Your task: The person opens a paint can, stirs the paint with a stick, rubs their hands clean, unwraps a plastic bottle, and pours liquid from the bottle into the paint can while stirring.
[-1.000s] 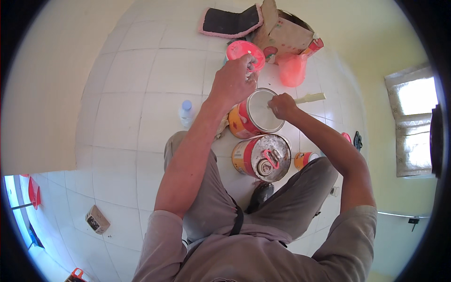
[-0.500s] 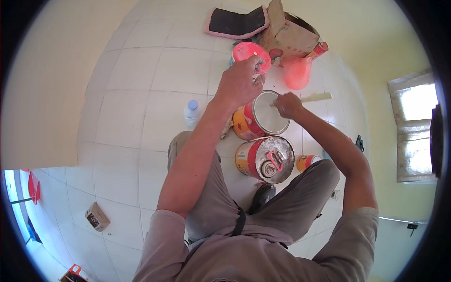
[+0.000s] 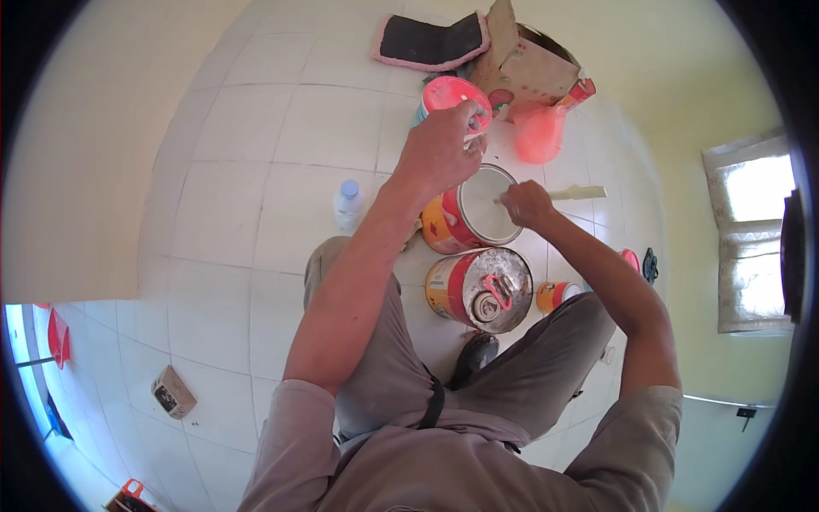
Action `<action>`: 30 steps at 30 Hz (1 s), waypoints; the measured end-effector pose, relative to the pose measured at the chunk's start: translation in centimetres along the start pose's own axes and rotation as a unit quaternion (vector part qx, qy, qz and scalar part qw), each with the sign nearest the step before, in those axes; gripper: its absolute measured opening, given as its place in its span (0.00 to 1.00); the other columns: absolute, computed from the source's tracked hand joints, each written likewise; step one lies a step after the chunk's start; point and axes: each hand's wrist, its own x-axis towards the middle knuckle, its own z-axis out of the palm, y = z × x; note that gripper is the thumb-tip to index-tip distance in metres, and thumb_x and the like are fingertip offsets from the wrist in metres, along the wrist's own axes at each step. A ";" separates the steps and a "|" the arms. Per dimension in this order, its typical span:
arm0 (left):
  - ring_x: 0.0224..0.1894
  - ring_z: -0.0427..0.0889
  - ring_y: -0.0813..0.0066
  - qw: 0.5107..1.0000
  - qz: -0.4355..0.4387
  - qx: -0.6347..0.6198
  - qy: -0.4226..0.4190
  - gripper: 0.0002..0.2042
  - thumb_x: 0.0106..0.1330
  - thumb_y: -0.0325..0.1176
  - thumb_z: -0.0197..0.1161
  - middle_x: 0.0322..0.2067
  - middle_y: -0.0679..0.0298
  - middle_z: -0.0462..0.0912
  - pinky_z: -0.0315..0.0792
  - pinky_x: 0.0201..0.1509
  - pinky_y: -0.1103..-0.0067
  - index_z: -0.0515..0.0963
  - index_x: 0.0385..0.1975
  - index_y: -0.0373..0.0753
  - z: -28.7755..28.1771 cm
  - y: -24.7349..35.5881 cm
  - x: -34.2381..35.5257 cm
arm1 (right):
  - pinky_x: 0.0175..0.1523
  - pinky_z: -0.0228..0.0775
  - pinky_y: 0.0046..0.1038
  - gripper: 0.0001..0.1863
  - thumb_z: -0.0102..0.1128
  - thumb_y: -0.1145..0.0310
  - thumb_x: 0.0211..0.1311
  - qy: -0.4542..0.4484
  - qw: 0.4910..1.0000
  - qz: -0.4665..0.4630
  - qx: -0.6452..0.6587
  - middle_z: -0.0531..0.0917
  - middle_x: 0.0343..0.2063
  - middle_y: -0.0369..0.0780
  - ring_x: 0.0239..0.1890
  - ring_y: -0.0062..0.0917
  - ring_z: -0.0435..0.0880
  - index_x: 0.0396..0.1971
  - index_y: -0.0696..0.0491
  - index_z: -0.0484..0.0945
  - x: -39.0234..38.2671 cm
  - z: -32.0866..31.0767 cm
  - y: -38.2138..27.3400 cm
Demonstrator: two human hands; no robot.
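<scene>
An open paint can (image 3: 495,224) with a red and yellow side stands on the tiles before me, pale paint inside. My right hand (image 3: 527,205) is closed round a pale flat stick (image 3: 582,193) at the can's right rim. One end sticks out to the right; its other end is hidden at the can's mouth. Beyond the can, my left hand (image 3: 444,154) hovers near a tub with a pink top (image 3: 448,89). Its whitened fingers are curled, and what they hold, if anything, cannot be made out. Nearer me stands a closed can (image 3: 503,311) with a red handle.
A cardboard box (image 3: 537,77), a pink plastic bag (image 3: 539,136) and a black pad with pink edging (image 3: 431,41) lie at the far side. A bottle with a blue cap (image 3: 349,205) stands left, a small can (image 3: 553,296) by my right knee. A small box (image 3: 174,392) sits left.
My right hand has shifted slightly right and nearer me, with the stick in it. My left hand has barely moved.
</scene>
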 end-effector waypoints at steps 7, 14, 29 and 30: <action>0.49 0.87 0.60 0.999 -0.020 -0.019 0.033 0.17 0.65 0.34 0.67 0.45 0.54 0.88 0.80 0.55 0.67 0.79 0.52 0.37 -0.9 -0.5 0.5 | 0.42 0.81 0.46 0.09 0.59 0.65 0.53 0.003 0.995 -0.089 0.050 0.87 0.31 0.48 0.36 0.45 0.89 0.30 0.49 0.85 -0.1 -0.7 -3.3; 0.49 0.88 0.62 1.000 -0.022 0.011 0.001 0.17 0.65 0.34 0.67 0.44 0.55 0.88 0.80 0.55 0.68 0.79 0.52 0.37 -0.5 -0.2 0.0 | 0.40 0.81 0.46 0.09 0.55 0.67 0.58 0.039 0.998 -0.009 0.039 0.87 0.30 0.45 0.34 0.42 0.89 0.32 0.47 0.86 0.4 1.1 -0.5; 0.49 0.88 0.60 1.000 -0.013 0.011 0.014 0.19 0.66 0.35 0.67 0.45 0.53 0.88 0.79 0.55 0.68 0.78 0.54 0.36 -0.6 -0.7 0.2 | 0.40 0.81 0.45 0.08 0.59 0.68 0.56 0.032 0.994 -0.085 0.064 0.88 0.29 0.46 0.33 0.41 0.90 0.31 0.49 0.87 -1.8 0.4 -1.0; 0.49 0.88 0.59 1.000 -0.012 0.012 0.016 0.19 0.66 0.35 0.67 0.44 0.53 0.88 0.79 0.55 0.68 0.78 0.54 0.36 -0.5 -0.9 0.2 | 0.41 0.81 0.45 0.09 0.60 0.68 0.54 -0.039 0.996 -0.080 0.016 0.88 0.32 0.45 0.35 0.41 0.90 0.33 0.48 0.87 -1.4 -1.0 -2.5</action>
